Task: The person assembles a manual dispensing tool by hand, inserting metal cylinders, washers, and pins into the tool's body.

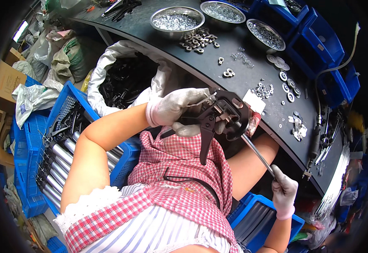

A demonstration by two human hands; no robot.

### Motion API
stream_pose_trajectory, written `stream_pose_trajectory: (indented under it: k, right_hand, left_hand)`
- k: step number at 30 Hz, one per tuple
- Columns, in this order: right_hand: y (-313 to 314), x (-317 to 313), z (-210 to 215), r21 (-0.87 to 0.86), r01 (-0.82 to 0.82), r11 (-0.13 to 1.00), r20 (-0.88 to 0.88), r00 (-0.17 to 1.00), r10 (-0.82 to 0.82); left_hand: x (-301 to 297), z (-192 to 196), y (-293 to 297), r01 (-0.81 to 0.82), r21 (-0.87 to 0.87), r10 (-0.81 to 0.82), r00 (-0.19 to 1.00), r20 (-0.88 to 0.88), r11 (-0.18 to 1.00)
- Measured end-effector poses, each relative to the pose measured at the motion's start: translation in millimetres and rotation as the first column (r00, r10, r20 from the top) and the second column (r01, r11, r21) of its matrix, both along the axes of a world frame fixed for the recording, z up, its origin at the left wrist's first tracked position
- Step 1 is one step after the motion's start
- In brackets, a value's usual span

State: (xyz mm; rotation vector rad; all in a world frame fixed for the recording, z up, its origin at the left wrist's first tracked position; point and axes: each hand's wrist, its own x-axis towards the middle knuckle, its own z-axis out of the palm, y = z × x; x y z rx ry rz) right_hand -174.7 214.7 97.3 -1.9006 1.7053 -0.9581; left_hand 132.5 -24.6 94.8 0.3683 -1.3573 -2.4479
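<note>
My left hand [176, 109], in a white knitted glove, is closed round a black clamp-like mechanism [230, 110] with a trigger-shaped lever [208, 133]. It is held above my lap beside the table's near edge, and some fingers are hidden behind it. My right hand [283, 190], also gloved, grips the lower end of a thin metal rod [257, 154]. The rod slants up and left, its far end meeting the round lower part of the mechanism. Whether the rod goes inside cannot be made out.
On the dark table [217, 78] stand metal bowls of small parts [177, 22], near loose washers [286, 87] and metal fittings [198, 40]. Blue bins [318, 38] line the back. A crate of silver tubes [59, 162] stands left, a blue crate [251, 215] lower right.
</note>
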Motion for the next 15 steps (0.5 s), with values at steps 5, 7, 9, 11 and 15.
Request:
stream_pose_trajectory:
  k: [5, 7, 9, 11, 15]
  right_hand:
    - [5, 5, 5, 0.352, 0.038, 0.935, 0.286, 0.947, -0.146]
    - [-6, 12, 4, -0.133, 0.060, 0.989, -0.306, 0.947, -0.099]
    - [-10, 12, 4, -0.232, 0.033, 0.972, -0.525, 0.837, -0.153]
    - [-16, 27, 4, -0.057, 0.048, 0.997, -0.168, 0.984, -0.057]
    - [-32, 61, 9, 0.032, 0.083, 0.996, -0.064, 0.995, -0.081]
  left_hand:
    - [-4, -2, -14, 0.304, 0.117, -0.276, 0.938, -0.208, 0.946]
    - [-9, -6, 4, 0.122, -0.099, -0.126, 0.992, -0.033, 0.988]
    - [-13, -9, 10, 0.176, 0.168, -0.165, 0.983, -0.079, 0.970]
    - [-21, -13, 16, 0.183, 0.199, -0.174, 0.983, -0.059, 0.963]
    - [-46, -15, 32, 0.368, 0.053, -0.371, 0.926, 0.074, 0.928]
